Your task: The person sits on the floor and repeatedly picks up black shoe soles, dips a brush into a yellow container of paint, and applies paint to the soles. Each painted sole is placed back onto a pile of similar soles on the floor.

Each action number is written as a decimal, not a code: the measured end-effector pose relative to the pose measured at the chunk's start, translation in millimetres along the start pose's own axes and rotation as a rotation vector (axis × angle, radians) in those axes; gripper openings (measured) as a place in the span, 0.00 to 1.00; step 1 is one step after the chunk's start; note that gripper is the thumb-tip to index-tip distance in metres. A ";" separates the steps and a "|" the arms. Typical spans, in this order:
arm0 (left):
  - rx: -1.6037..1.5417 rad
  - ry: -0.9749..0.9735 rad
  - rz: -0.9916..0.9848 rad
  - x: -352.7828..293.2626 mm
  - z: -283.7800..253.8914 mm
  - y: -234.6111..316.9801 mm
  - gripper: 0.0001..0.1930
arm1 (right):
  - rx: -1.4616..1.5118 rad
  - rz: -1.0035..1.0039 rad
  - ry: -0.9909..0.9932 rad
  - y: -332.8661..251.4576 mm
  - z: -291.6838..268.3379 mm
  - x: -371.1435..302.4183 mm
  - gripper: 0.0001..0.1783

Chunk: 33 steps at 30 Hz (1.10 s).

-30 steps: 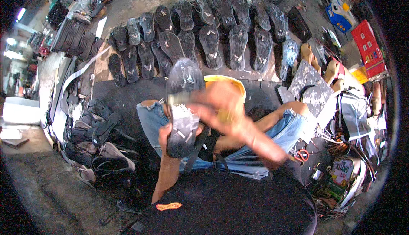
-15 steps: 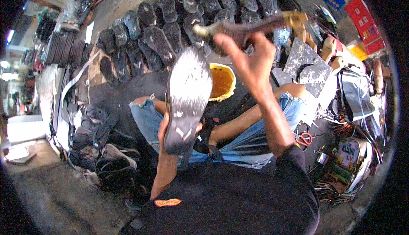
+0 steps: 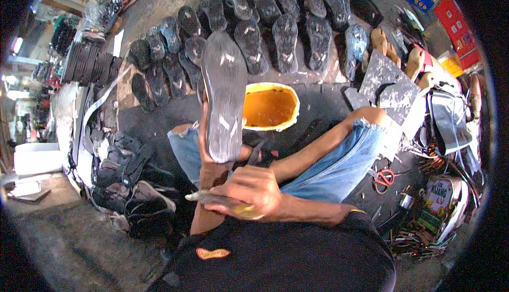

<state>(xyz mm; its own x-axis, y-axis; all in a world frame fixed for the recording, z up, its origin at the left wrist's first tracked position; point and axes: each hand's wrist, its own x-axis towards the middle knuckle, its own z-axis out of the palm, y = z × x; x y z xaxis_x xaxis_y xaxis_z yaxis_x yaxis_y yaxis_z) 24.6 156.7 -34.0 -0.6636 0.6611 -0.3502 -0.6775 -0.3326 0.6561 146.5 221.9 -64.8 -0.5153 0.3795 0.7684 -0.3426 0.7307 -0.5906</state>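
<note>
The sole sits toward eleven o'clock of the view's centre, toe to twelve, the left hand's fingers pinching its edges near the heel. The right hand, between five and six o'clock of it, has fingers curled round a brush; the tub stands at three. The sole looks light and bendy, its streaked face probably slick, so the edges seem the best hold.

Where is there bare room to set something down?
The dark mat looks mostly bare in two patches: between the yellow-rimmed bowl and the speckled grey pieces, and between the laid-out soles and the left knee. It is crowded beyond, among those soles, and at right, around the red-handled scissors and tin.
</note>
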 end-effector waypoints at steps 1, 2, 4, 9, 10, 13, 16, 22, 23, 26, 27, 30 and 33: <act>-0.128 -0.023 -0.031 0.4 3.3 -0.9 0.25 | -0.116 0.007 0.052 5.0 -12.1 1.2 0.30; -0.256 -0.045 -0.061 -1.6 4.3 -4.4 0.25 | -0.231 0.014 0.104 12.9 -24.3 4.1 0.28; -0.194 -0.074 0.048 -1.0 8.8 -10.7 0.23 | 0.307 0.676 0.051 11.9 -50.0 74.3 0.19; 0.165 -0.086 0.268 13.6 -18.0 -34.3 0.23 | 0.159 0.545 0.080 0.6 -62.1 81.3 0.11; -0.115 -0.176 0.172 6.2 -1.0 -27.1 0.23 | 0.134 0.642 0.149 11.4 -66.9 89.5 0.12; -0.234 -0.219 0.058 8.6 3.8 -16.1 0.23 | 0.007 0.339 -0.180 -10.2 -78.6 64.1 0.17; 0.620 -0.132 0.387 7.1 -1.2 -27.4 0.21 | -0.171 0.371 -0.028 47.1 -85.5 87.0 0.19; 0.144 0.002 0.130 0.3 -0.9 -7.8 0.25 | 0.020 0.233 -0.184 -1.4 -70.4 97.0 0.12; -0.071 0.141 0.040 12.9 0.5 7.8 0.26 | 0.076 0.200 -0.416 -31.5 -68.5 72.0 0.14; 0.265 0.198 0.580 25.5 9.9 97.9 0.28 | 0.137 0.462 -0.230 -9.7 -73.9 74.0 0.14; 0.347 0.261 0.648 30.8 12.3 136.5 0.28 | 0.119 0.658 -0.063 1.5 -84.5 79.0 0.13; 0.366 0.131 0.556 105.7 -80.6 216.7 0.17 | -0.072 0.764 0.210 63.2 -114.9 78.1 0.08; 0.284 -0.085 0.244 185.4 -189.5 208.4 0.16 | -0.189 0.865 0.163 69.2 -111.7 68.6 0.13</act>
<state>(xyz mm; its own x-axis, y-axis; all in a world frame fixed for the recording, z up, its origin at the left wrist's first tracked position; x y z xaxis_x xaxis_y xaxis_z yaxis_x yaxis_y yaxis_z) -299.7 82.5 -88.8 -0.7581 0.6425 -0.1118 -0.3798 -0.2955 0.8766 175.2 361.9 -25.3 -0.4105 0.9054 0.1084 0.2558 0.2285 -0.9393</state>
